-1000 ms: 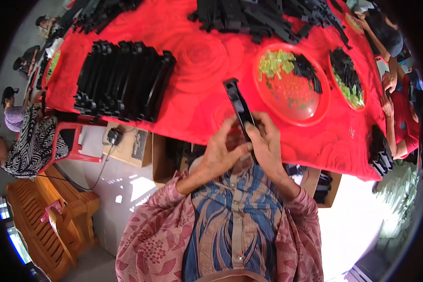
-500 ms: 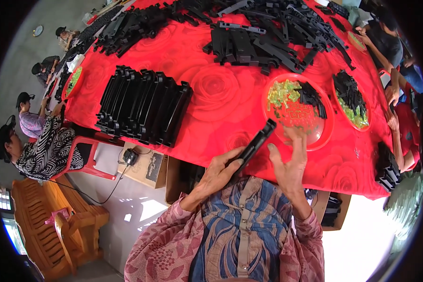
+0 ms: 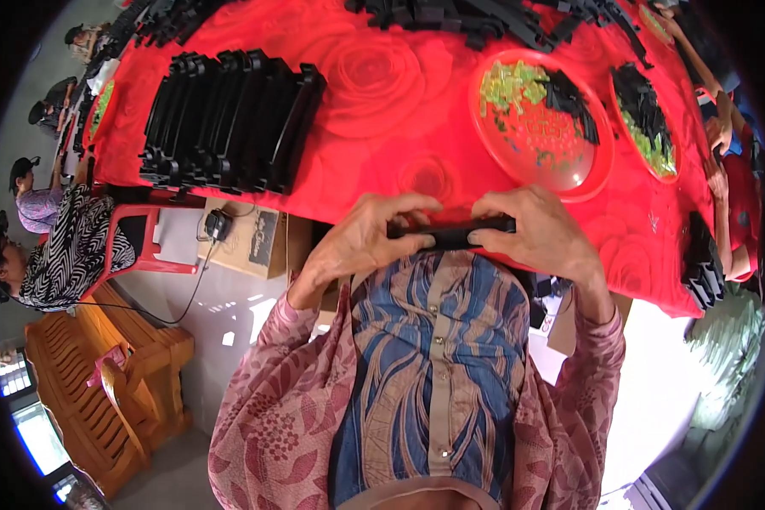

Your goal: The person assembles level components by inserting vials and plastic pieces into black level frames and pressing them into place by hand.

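A long black plastic part (image 3: pixel 449 236) lies level in front of my chest, at the near edge of the table. My left hand (image 3: pixel 372 228) grips its left end between thumb and fingers. Around the right end, my right hand (image 3: pixel 531 231) is closed in the same way. Just beyond the right hand sits a round red tray (image 3: pixel 518 174) with small yellow-green clear pieces (image 3: pixel 512 87) and thin black strips (image 3: pixel 571 104) in it. To the left of the hands, a neat row of like black parts (image 3: pixel 229 123) is stacked on the table.
The table wears a red rose-patterned cloth (image 3: pixel 374 76). A loose heap of black parts (image 3: pixel 467 21) lies at the far side. Another filled tray (image 3: pixel 646 123) is at the right, near other people's arms. A red chair (image 3: pixel 153 246) and a cardboard box (image 3: pixel 251 246) stand left, below the table.
My right hand has come back from the tray and now grips the black part's right end. The part has turned from slanting to level. The view has tilted down toward my body.
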Demonstrator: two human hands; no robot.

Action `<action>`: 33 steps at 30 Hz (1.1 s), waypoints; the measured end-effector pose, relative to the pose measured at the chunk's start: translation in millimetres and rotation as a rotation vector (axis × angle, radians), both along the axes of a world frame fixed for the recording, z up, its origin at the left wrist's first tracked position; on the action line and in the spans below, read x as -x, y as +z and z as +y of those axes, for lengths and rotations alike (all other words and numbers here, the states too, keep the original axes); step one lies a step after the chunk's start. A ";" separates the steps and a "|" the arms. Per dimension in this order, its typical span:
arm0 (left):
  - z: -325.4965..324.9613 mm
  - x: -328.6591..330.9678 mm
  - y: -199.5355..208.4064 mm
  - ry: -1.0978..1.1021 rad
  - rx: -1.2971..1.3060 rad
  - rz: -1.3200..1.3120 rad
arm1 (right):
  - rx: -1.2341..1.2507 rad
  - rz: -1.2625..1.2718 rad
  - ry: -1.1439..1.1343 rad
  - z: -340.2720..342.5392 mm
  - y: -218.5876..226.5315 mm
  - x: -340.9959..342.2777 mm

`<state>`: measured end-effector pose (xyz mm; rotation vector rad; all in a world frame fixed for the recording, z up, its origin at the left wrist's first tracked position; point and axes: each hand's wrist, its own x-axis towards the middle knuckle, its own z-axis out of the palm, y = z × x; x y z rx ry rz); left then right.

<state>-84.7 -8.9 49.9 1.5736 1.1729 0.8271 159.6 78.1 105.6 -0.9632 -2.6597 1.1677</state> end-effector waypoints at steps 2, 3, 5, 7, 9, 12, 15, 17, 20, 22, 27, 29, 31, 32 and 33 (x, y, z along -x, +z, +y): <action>4.7 -1.7 -0.6 -0.008 -0.057 -0.020 | -0.023 0.005 0.048 1.0 -6.0 2.7; 6.9 -1.8 3.3 0.000 -0.018 0.002 | 0.008 -0.019 0.029 0.5 -4.3 5.9; 7.2 -0.2 7.1 0.052 0.061 0.020 | 0.098 -0.017 -0.024 0.8 -9.6 5.0; 5.7 7.4 6.8 0.121 0.078 -0.129 | 0.170 0.000 -0.076 1.1 -9.4 4.1; 4.9 13.1 -0.4 0.262 0.103 -0.282 | 0.313 0.049 -0.170 1.6 -15.0 2.7; 3.7 14.6 -14.5 0.414 0.119 -0.374 | 0.273 0.037 -0.236 -2.0 -13.7 2.8; -2.3 -4.1 -15.0 0.504 0.224 -0.636 | 0.254 0.211 -0.317 -3.5 -24.7 6.0; -6.2 -17.1 -16.0 0.522 0.267 -0.745 | 0.219 0.248 -0.334 -6.2 -28.5 9.3; -4.4 -28.9 -22.2 0.556 0.318 -0.883 | 0.152 0.292 -0.355 -8.6 -33.3 14.1; -1.4 -33.7 -25.4 0.721 0.341 -1.053 | 0.122 0.295 -0.363 -10.2 -36.2 16.0; -0.6 -47.4 -25.4 0.687 0.385 -1.083 | 0.166 0.285 -0.446 -15.3 -44.4 22.7; 0.8 -49.1 -20.2 0.702 0.393 -1.077 | 0.101 0.280 -0.431 -19.1 -44.0 26.9; 3.0 -52.6 -19.8 0.709 0.404 -1.074 | 0.032 0.274 -0.421 -23.1 -44.5 29.7; 3.7 -55.3 -22.7 0.712 0.387 -1.080 | -0.090 0.264 -0.407 -25.3 -46.3 30.5; 3.4 -57.1 -25.6 0.718 0.371 -1.085 | -0.210 0.255 -0.390 -28.0 -47.3 31.8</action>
